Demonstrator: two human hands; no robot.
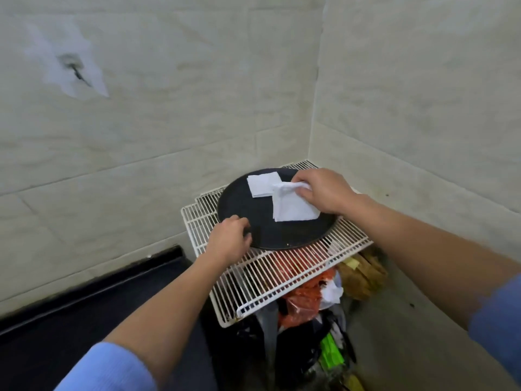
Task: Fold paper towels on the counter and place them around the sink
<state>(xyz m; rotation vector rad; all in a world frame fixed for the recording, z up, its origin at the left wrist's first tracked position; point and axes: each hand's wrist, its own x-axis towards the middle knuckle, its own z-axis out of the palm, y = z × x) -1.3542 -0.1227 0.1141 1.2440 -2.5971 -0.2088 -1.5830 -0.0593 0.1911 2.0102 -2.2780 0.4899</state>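
Note:
A round black tray (282,232) lies on white wire racks in the wall corner. One folded white paper towel (262,184) rests flat on the tray's far side. My right hand (324,193) pinches the top edge of a second folded paper towel (293,207), which hangs down onto the tray just right of the first. My left hand (229,239) grips the tray's near-left rim, thumb on top.
The white wire racks (270,275) sit stacked over a heap of bags and rubbish (315,306). A black counter (84,314) with a raised back edge runs along the left. Tiled walls close the corner behind and to the right.

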